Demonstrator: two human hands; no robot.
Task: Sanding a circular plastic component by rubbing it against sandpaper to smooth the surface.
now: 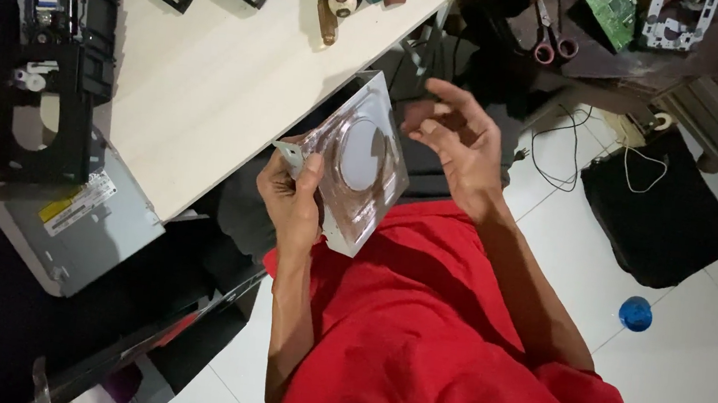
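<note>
Head view: left hand point(293, 196) pinches the thin, stiff, likely light metal cover plate point(361, 162) by its edge, right hand point(454, 140) open, empty beside it.

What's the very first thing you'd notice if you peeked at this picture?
The shiny square metal plate with a round hole, held up in the middle by the left hand, with the open right hand close beside it. Next comes the bright red shirt filling the bottom. On the pale table at the upper left lies a black taken-apart disc drive.
</note>
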